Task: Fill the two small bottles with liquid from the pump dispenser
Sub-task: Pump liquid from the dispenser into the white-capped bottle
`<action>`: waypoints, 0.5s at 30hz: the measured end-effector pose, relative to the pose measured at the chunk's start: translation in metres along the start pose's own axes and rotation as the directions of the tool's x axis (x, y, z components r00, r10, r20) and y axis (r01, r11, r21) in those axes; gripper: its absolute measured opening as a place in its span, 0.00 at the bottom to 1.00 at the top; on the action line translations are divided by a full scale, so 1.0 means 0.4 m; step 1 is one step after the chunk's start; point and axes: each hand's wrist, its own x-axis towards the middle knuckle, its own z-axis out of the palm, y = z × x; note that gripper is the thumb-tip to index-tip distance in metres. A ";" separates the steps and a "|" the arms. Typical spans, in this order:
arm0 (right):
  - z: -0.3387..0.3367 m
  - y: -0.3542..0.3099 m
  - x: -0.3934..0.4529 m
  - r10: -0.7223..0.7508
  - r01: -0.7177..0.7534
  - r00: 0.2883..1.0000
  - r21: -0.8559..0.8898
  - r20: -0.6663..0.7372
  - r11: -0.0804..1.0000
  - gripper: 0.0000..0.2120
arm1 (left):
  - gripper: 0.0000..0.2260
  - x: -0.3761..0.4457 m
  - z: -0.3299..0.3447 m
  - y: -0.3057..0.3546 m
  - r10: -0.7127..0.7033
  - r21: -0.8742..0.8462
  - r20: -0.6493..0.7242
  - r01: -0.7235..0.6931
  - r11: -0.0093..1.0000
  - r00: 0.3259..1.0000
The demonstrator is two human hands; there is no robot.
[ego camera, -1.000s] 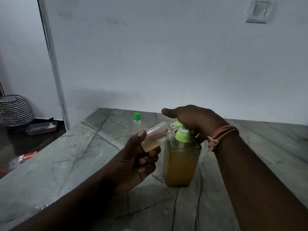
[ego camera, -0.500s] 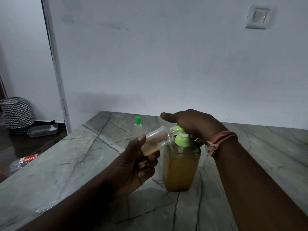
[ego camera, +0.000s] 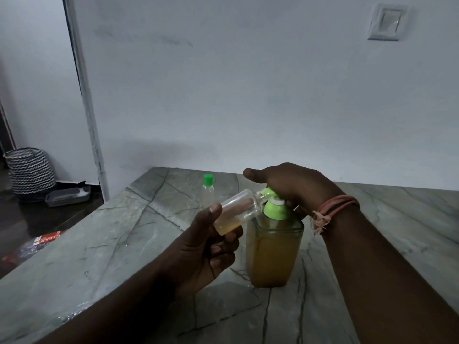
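Observation:
My left hand (ego camera: 206, 254) grips a small clear bottle (ego camera: 236, 209), tilted with its mouth against the green nozzle (ego camera: 267, 192) of the pump dispenser (ego camera: 270, 254). A little amber liquid lies in the bottle's lower end. The dispenser is a clear square bottle full of amber liquid with a green collar, standing on the marble table (ego camera: 124, 244). My right hand (ego camera: 293, 182) lies over the pump head and presses on it, one digit stretched out to the left. A second small clear bottle (ego camera: 208, 192) with a green cap stands upright behind, apart from both hands.
The table's left edge drops to a dark floor, where a zigzag-patterned basket (ego camera: 29, 170), a grey tray (ego camera: 67, 196) and a red packet (ego camera: 47, 238) lie. A white wall runs close behind the table, with a switch plate (ego camera: 387, 22) high on it.
Both hands have kept their places at the pump, with the small bottle held at the nozzle. Only my view has shifted slightly.

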 end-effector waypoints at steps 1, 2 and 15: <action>0.002 0.003 0.000 0.000 0.000 1.000 0.025 0.006 1.000 0.28 | 0.30 0.000 0.001 0.000 0.000 -0.004 -0.001 0.000 1.000 1.000; 0.003 0.006 0.001 -0.002 0.001 1.000 0.050 0.011 0.999 0.29 | 0.31 0.000 0.001 0.000 0.001 -0.012 -0.001 -0.001 1.000 1.000; 0.006 0.001 0.000 0.017 -0.017 0.999 0.014 -0.028 1.000 0.33 | 0.30 -0.004 0.000 -0.005 -0.002 -0.005 -0.005 0.002 1.000 1.000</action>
